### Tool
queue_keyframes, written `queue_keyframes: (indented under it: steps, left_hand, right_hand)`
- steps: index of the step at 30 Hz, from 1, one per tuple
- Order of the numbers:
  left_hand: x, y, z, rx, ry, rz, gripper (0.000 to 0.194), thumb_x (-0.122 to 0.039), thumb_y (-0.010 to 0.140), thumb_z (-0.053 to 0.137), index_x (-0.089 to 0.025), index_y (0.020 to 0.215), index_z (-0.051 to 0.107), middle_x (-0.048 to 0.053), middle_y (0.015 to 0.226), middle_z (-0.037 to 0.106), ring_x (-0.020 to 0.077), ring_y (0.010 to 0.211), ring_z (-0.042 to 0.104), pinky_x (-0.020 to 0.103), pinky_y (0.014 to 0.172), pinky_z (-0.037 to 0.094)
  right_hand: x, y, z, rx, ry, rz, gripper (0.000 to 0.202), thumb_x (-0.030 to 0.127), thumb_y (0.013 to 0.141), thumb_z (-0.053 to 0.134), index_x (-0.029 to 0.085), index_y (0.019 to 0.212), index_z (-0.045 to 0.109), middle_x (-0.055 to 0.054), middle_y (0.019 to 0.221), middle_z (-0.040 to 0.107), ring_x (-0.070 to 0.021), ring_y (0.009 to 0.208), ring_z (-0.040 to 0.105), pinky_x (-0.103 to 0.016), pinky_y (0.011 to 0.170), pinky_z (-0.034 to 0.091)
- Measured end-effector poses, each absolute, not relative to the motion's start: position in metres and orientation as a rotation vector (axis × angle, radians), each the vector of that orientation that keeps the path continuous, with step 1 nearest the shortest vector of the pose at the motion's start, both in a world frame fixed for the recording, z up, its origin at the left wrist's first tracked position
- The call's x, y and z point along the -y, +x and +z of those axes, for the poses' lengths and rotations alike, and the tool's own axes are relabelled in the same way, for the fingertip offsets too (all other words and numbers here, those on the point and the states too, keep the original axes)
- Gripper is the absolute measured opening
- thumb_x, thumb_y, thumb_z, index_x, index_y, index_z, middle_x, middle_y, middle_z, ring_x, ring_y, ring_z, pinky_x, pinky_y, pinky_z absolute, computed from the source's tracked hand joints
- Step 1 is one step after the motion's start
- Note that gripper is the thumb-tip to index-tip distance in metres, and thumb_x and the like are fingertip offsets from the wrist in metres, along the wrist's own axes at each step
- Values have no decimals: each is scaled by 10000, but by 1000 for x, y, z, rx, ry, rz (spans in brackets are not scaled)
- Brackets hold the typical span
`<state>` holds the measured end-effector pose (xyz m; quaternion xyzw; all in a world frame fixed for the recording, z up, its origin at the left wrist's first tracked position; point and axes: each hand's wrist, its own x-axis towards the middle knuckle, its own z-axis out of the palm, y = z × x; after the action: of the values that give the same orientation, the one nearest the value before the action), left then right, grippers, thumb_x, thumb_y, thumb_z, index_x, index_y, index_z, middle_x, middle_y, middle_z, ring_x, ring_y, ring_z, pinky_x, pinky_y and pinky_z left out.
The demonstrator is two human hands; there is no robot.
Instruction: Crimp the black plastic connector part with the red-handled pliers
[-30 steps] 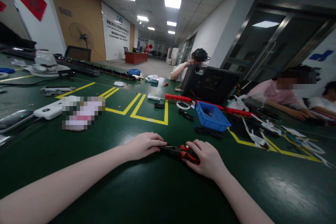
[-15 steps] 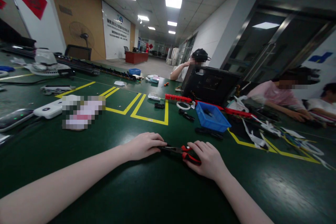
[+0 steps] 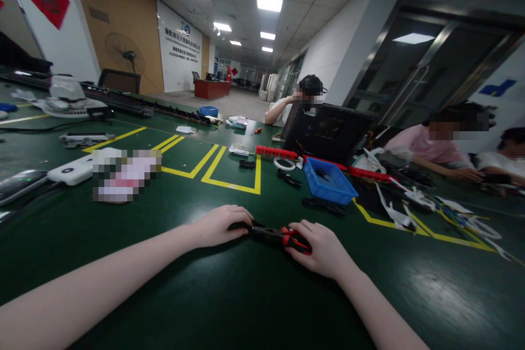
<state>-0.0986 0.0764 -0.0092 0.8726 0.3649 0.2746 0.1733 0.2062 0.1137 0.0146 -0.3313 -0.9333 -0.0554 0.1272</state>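
While both hands have stayed low on the green table (image 3: 229,306), little has shifted over the last second: the view has drifted slightly, and the left hand (image 3: 219,225) has closed a touch more over the dark nose of the pliers (image 3: 279,236), so that a small black piece now shows under its fingertips at about 3 o'clock from the knuckles. The right hand (image 3: 324,249) has kept its place, fingers curled around the red-and-black handles, which peek out at its 9 o'clock side. Whether the handles are squeezed shut I cannot tell; the palm covers them.

The pliers lie flat on the table between the two hands, touching both, right in front of the person. My reading is that the grip is being settled rather than moved anywhere, since the tool sits in the same spot as before.

At 1 o'clock from the hands, well apart, stands a blue bin (image 3: 330,186). A roll of tape (image 3: 284,163) lies near it at 12 o'clock. Other people sit at the far edge of the table.
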Motion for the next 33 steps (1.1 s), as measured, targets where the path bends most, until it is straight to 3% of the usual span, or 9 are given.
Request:
queue_keyframes:
  steps: [33]
  left_hand:
    - [-79, -103, -9, -985, 2427, 769, 191, -184, 927, 599, -209, 1090, 696, 67, 1162, 641, 211, 1056, 604, 350, 919, 490]
  right_hand:
    - [-115, 211, 10, 2559, -828, -477, 491, 452, 831, 620, 130, 1201, 607, -133, 1056, 693, -259, 934, 644, -401, 844, 427]
